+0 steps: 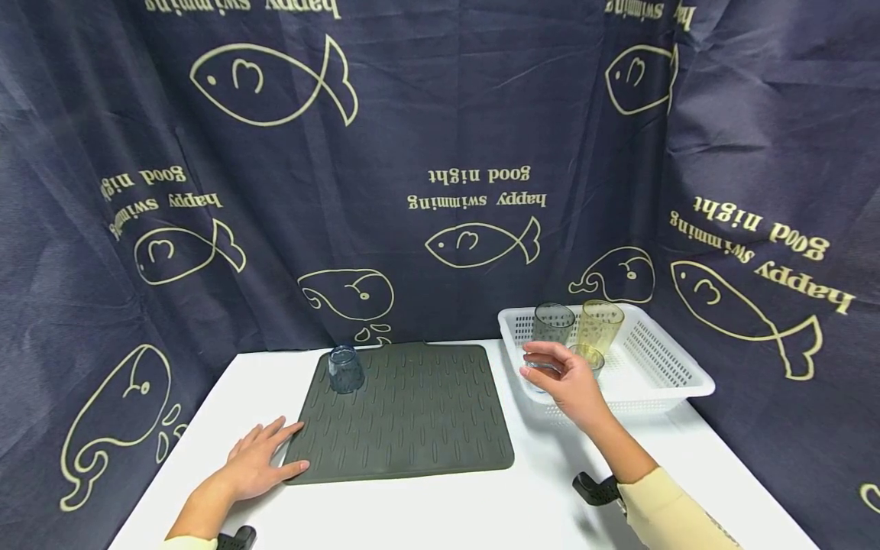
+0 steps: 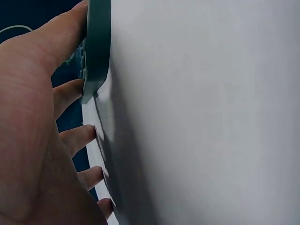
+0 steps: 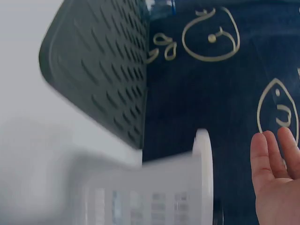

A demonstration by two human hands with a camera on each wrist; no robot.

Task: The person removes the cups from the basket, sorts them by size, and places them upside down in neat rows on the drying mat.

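Observation:
My left hand (image 1: pixel 254 462) rests at the near left corner of a dark grey drying mat (image 1: pixel 412 420), thumb and index finger on its edge and the other fingers spread toward the white table. Above the near left part of a white plastic basket (image 1: pixel 677 378) is my right hand (image 1: pixel 567 382), fingers extended and slightly bent, nothing gripped. A bluish glass shows partly behind its fingers, mostly hidden. Also in the basket stand a tall grey glass (image 1: pixel 553 327), a tall yellow glass (image 1: pixel 601 327) and a shorter tinted glass (image 1: pixel 595 360). One blue glass (image 1: pixel 346 372) stands on the mat's far left corner.
The mat and basket sit side by side on a white table (image 1: pixel 412 512). A dark blue curtain (image 1: pixel 385 191) printed with fish hangs close behind the table and along its sides. The basket's raised rim surrounds the glasses.

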